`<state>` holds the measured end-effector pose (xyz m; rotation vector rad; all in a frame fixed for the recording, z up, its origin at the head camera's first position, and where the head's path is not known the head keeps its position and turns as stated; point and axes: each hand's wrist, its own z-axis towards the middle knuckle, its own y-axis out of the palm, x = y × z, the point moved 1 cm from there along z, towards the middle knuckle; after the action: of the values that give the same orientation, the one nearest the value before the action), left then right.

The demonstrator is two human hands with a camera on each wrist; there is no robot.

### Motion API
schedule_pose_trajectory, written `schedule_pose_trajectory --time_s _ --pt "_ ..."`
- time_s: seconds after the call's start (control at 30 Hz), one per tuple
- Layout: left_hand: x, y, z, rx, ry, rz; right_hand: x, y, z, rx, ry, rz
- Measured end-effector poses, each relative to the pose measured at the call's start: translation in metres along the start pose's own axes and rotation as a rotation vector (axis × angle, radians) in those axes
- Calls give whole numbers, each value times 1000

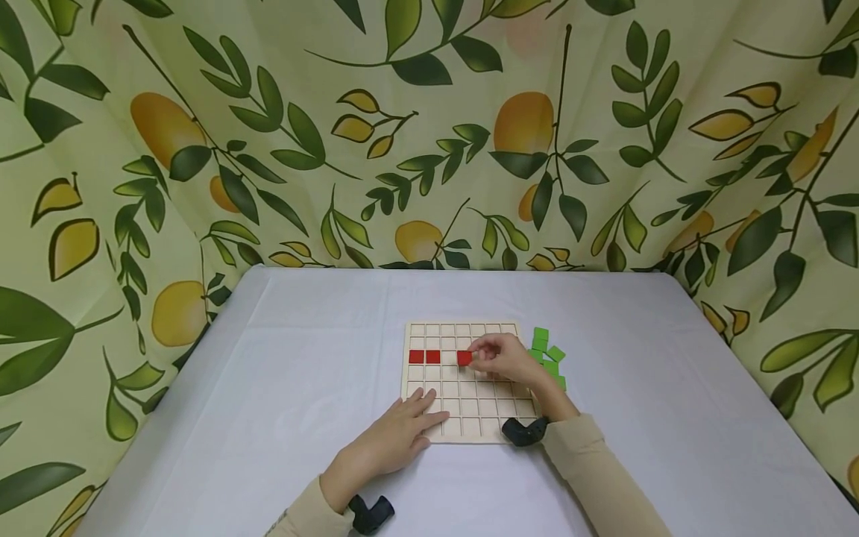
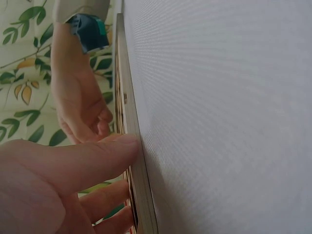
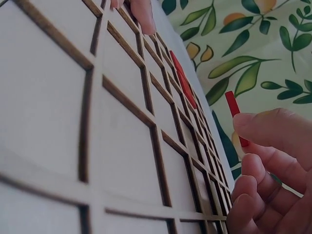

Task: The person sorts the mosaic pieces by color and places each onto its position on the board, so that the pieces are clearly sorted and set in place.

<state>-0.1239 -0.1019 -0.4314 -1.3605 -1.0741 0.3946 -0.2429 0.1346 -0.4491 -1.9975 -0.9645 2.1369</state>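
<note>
Head view: right hand (image 1: 505,359) pinches a red tile (image 1: 464,358) over the grid board (image 1: 470,409)

Thumb and fingertip of the right hand grip the tile by its edges; the right wrist view shows it clear of the board's surface. The left hand (image 1: 400,432) lies at the board's near left corner, fingers spread on the grid, while the left wrist view shows its thumb against the board's side edge.

Two more red tiles (image 1: 432,356) sit in neighbouring cells by the board's left edge, in line with the held one. Just beyond the board's right edge, green tiles (image 1: 550,367) lie in a loose cluster, partly hidden by the right forearm.

Dark wrist devices (image 1: 523,432) show at both beige sleeves (image 1: 597,462), one above the board's near right corner, the other nearer the viewer than the board. White cloth (image 1: 201,388) spreads under and around the board; past it hangs a curtain (image 1: 416,160) printed with leaves and orange fruit.
</note>
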Motion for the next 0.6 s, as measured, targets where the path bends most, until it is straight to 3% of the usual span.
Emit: schedule_pose_trajectory --time_s 0.4,0.6 --pt "1 0 0 -2 -6 -1 0 6 8 18 3 -37" --pt "1 -1 1 -1 -5 8 2 9 14 28 -42 -65"
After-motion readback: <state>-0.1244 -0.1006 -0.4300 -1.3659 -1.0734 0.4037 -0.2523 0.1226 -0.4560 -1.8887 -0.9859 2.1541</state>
